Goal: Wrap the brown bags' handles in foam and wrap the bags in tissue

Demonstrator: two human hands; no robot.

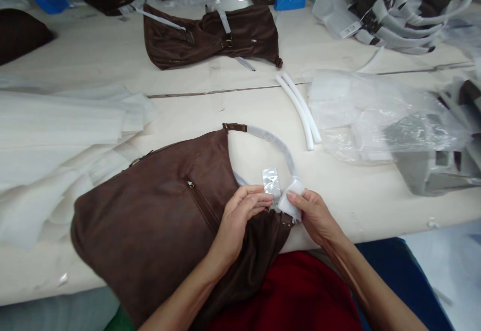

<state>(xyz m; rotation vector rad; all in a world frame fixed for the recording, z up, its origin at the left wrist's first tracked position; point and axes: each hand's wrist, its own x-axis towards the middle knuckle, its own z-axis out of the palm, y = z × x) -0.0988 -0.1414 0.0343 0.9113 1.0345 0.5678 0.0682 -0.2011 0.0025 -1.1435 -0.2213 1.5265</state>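
Brown shoulder bag (150,220) lay toward 7 o'clock. Right hand (317,216) pinched white wrap (286,200) at lower end of strap (273,141); left hand (235,215) beside clear packet (270,179), grip unclear. Strap mostly sleeved; wrap seemingly unsecured.

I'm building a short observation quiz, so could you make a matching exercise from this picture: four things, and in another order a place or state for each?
1. Left hand
2. Right hand
3. White rods
4. Near brown bag

A. Lying side by side on the table
B. Partly under the left forearm
C. Pinching white wrapping
D. Fingertips by a small clear packet

Pairs: 1-D, 2-C, 3-A, 4-B
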